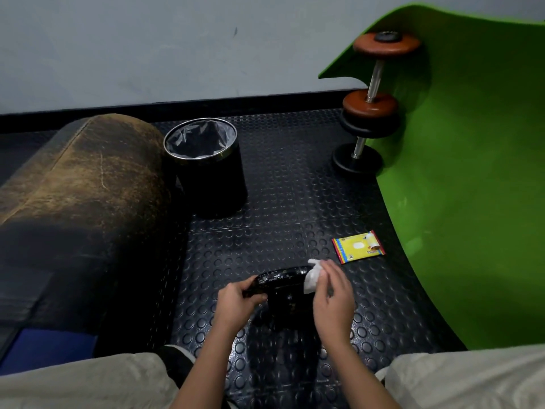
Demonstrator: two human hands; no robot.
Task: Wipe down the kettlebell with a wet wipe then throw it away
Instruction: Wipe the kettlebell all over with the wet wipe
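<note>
Black kettlebell (pixel 287 293) sits on the studded floor (pixel 295 202); left hand (pixel 236 302) fingers clamp its handle, right hand (pixel 333 293) fingers pinch a white wet wipe (pixel 312 277) against it.

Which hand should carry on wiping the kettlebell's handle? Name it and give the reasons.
Right. The right hand already holds the wet wipe against the kettlebell handle's right end, while the left hand grips the handle's left end, steadying it.

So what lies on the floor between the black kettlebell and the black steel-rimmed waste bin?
Nothing: in the head view, only bare studded black rubber floor mat lies between the black kettlebell and the lined black waste bin.
</note>
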